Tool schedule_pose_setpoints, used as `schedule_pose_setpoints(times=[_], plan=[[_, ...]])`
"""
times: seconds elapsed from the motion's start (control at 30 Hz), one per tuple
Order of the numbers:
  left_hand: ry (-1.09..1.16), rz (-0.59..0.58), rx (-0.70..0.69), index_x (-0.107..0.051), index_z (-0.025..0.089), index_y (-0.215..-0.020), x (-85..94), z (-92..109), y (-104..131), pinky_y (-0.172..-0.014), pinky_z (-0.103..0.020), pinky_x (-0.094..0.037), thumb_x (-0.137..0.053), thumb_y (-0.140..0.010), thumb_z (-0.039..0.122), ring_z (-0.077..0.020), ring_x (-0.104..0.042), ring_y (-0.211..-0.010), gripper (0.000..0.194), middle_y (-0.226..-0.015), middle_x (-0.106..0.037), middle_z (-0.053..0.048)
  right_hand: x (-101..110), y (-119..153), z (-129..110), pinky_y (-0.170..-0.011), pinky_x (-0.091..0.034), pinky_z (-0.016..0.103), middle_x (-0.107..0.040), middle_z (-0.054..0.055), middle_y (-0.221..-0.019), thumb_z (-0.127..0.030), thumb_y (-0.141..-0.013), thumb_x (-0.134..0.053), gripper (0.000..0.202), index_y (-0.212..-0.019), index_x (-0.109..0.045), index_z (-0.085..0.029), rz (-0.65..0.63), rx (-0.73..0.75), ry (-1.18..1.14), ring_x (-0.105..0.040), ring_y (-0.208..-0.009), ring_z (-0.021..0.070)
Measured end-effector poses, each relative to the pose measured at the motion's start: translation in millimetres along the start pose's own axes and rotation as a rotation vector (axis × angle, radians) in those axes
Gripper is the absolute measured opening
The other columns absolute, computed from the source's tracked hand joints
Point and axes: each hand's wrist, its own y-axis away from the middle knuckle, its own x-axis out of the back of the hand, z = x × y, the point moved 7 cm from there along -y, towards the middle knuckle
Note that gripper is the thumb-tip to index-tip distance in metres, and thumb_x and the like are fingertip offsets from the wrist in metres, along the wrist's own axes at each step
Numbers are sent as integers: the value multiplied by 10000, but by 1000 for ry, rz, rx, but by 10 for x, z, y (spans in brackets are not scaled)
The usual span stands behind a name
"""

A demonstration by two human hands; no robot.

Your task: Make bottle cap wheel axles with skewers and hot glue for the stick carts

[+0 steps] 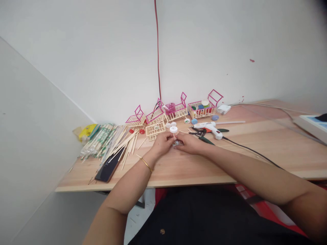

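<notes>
My left hand (163, 142) and my right hand (189, 143) meet over the middle of the table, fingers closed in a pinch. Between their fingertips is a white bottle cap (173, 130), its round face upward. A second pale cap (176, 143) shows lower between the fingers; a short stick seems to join the two, but the fingers hide most of it. Just beyond my left hand lies a small wooden-stick cart frame (155, 131). Two loose white caps (170, 125) rest right behind the held piece.
Stick carts with magenta rims (203, 108) line the wall, one filled with caps. A white glue gun (208, 127) and green-handled pliers (206, 140) lie right, the gun's cord trailing forward. Left are loose sticks (130, 144), bagged sticks (100, 139) and a dark phone (109, 168).
</notes>
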Motion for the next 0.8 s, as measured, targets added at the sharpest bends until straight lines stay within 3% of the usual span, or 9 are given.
schedule_pose_setpoints(times=[0.8], plan=[[-54,4,6,-654,132,-778,19,48,8,-619,-223,-405,-584,-780,238,-122,-551,-662,127,-701,-637,-7,-14,1,30,-744,-430,315,-634,120,-968,-291,-763,-637,254,-971,-610,-147,7,-1,14,-579,-885,242]])
